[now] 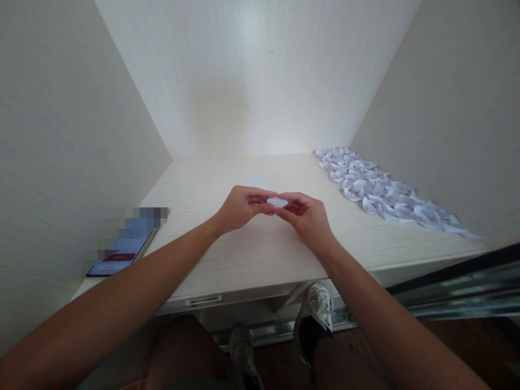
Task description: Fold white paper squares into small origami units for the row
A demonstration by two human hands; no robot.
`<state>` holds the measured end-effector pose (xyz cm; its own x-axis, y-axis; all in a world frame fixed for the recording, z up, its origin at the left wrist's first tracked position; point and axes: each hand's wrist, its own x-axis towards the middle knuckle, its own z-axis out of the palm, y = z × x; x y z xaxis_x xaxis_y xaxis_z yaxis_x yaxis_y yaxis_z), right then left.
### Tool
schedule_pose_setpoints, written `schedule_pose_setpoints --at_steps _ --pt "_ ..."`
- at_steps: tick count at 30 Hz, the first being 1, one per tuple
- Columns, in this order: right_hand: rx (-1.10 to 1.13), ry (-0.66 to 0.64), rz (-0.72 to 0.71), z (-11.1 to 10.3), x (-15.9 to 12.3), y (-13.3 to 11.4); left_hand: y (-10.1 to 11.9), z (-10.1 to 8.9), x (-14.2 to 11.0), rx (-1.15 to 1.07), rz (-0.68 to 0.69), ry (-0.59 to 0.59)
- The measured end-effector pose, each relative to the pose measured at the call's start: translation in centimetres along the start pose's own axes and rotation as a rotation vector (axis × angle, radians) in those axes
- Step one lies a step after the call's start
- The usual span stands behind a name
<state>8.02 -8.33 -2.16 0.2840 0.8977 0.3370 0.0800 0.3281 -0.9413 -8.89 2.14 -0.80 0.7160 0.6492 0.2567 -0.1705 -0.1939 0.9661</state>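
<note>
Between my two hands, just above the white tabletop [227,260], is a small piece of folded white paper [277,202]. My left hand [244,207] pinches its left end between thumb and fingers. On the opposite end, the thumb and fingers of my right hand [304,214] are closed as well. The fingertips of both hands nearly meet around the paper and cover its ends. Behind my hands, a flat white paper sheet [257,180] lies on the tabletop.
A long heap of folded white paper pieces [385,189] runs along the right wall. At the left wall a phone [125,249] with a lit, partly blurred screen leans at a slant. Below the front edge are a drawer handle [203,301] and my shoe [319,303].
</note>
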Motion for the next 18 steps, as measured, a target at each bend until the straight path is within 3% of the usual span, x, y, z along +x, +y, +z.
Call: schedule_pose_setpoints --at_steps 5,9,13,18 --pt "-0.218 0.035 -0.144 -0.5 -0.2 0.4 -0.1 0.0 0.0 0.047 0.051 0.012" --pt "-0.345 0.069 -0.242 -0.4 -0.3 0.2 -0.3 0.3 0.0 0.174 0.218 0.027" --pt "-0.347 0.101 -0.295 -0.3 -0.3 0.1 -0.5 0.6 0.1 0.317 0.373 0.092" --pt "-0.276 0.109 -0.268 -0.1 -0.4 -0.1 -0.5 1.0 -0.2 0.326 0.373 0.105"
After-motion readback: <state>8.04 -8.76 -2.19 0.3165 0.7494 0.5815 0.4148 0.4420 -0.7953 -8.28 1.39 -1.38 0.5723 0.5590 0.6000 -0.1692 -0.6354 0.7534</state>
